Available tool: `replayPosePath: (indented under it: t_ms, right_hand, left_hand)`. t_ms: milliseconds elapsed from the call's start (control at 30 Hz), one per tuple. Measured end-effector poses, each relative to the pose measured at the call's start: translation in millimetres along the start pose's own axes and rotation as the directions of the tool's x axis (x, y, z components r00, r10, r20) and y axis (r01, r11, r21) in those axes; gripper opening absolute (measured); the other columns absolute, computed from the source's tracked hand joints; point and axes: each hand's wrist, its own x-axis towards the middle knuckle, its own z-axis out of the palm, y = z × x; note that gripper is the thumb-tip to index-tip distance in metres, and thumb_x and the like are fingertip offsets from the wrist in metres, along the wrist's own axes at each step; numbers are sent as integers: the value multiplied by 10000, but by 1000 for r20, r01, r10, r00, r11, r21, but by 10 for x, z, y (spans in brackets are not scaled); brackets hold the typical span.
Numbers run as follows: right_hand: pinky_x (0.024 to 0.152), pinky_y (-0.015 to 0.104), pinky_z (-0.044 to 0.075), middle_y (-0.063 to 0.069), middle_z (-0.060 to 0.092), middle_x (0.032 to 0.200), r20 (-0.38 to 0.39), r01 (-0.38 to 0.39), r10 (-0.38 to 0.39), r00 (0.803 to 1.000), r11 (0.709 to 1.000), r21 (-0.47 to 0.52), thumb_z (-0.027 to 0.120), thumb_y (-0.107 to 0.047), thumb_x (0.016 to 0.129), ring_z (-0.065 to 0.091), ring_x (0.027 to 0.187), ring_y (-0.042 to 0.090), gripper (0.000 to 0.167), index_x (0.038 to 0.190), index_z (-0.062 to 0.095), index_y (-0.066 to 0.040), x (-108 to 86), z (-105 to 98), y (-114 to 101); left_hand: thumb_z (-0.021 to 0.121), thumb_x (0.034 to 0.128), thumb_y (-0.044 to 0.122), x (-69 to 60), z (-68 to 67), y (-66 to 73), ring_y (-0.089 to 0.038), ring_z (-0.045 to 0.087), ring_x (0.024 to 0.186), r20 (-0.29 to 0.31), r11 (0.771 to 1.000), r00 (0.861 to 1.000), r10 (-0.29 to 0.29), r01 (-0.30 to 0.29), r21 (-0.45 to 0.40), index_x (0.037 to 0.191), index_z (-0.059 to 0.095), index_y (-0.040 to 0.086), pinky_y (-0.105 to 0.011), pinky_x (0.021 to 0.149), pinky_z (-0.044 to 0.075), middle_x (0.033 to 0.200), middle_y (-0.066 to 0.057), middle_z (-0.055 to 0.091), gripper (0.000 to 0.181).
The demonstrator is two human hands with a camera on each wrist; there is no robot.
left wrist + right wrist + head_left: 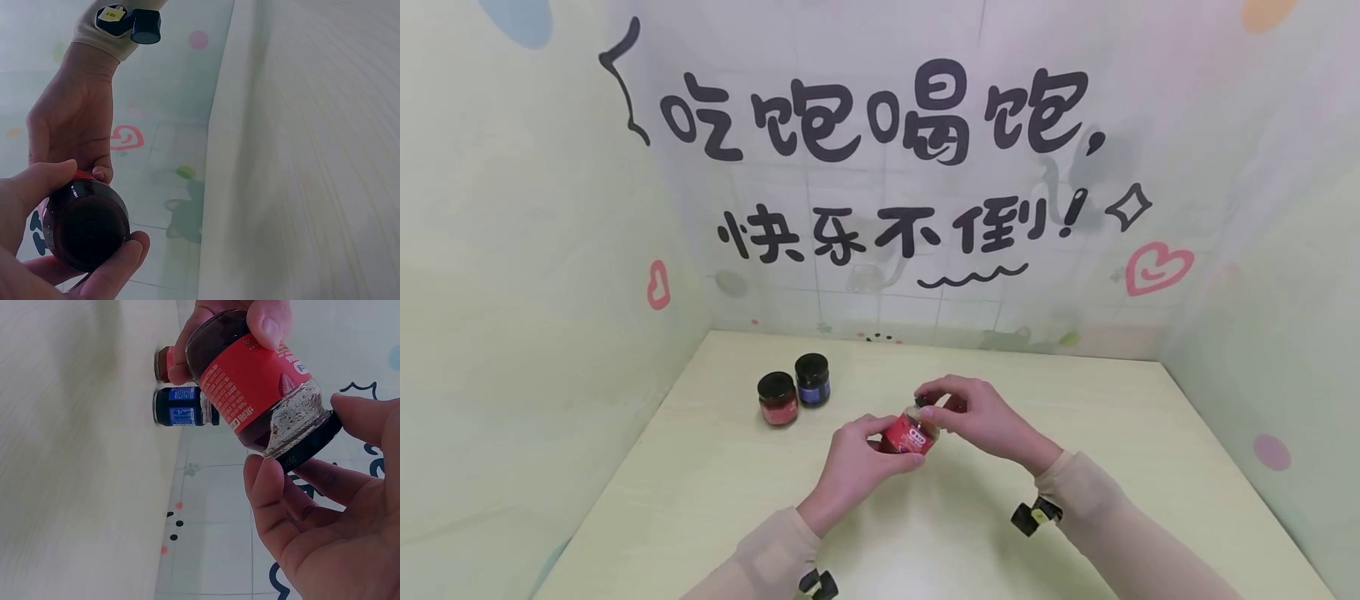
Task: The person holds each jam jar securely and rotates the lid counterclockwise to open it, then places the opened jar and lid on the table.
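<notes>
A glass jar with a red label (pixel 250 378) is held tilted above the table. My left hand (pixel 861 458) grips the jar's body, thumb on one side and fingers on the other; the left wrist view shows the dark jar bottom (pixel 90 225). My right hand (pixel 973 417) holds the black lid (pixel 309 445) by its rim between thumb and fingers. In the right wrist view the lid sits on the jar's mouth, and the glass below it looks whitish and smeared. Whether the lid is loose I cannot tell.
Two more black-lidded jars stand on the pale table (pixel 700 500) at the back left: one with a red label (pixel 778 400), one with a blue label (pixel 812 381). Printed cloth walls (pixel 880 308) enclose the table at the back and both sides.
</notes>
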Motion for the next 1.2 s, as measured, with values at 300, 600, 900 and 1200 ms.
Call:
replayPosePath:
  t_ms: [300, 600, 900, 1200]
  right_hand:
    - [713, 422, 578, -78, 679, 1117, 3, 12, -13, 1000, 1000, 23, 711, -383, 947, 689, 835, 205, 296, 1218, 684, -266, -27, -5, 5]
    - [743, 431, 581, -74, 669, 1156, 7, 10, -10, 1000, 999, 37, 717, -371, 945, 686, 873, 169, 307, 1230, 679, -263, -56, -6, 9]
    - [761, 472, 579, -70, 660, 1182, 28, 5, -6, 1000, 999, 47, 712, -369, 950, 682, 894, 176, 326, 1255, 665, -266, -71, -7, 21]
    - [774, 380, 560, -59, 649, 1204, 66, -8, 11, 998, 999, -39, 642, -462, 975, 660, 954, 158, 404, 1348, 596, -315, -82, -64, -13]
  left_hand:
    - [933, 703, 327, -11, 13, 12, -171, 692, 908, 4, 1000, 1000, -5, 5, 7, 1269, 687, 44, -314, 724, 576, 1026, -41, 661, 679]
    - [931, 705, 321, -27, 20, 26, -177, 685, 912, 8, 1000, 1000, -10, 10, 8, 1272, 685, 43, -316, 728, 575, 1037, -47, 659, 678]
    - [930, 708, 313, -35, 14, 8, -180, 681, 913, 20, 1000, 1000, -10, 10, 10, 1265, 691, 54, -315, 726, 571, 1041, -53, 658, 659]
    - [931, 706, 316, -40, 11, -2, -177, 679, 928, 13, 1000, 1000, -16, 16, 6, 1262, 694, 68, -317, 740, 566, 1053, -53, 658, 653]
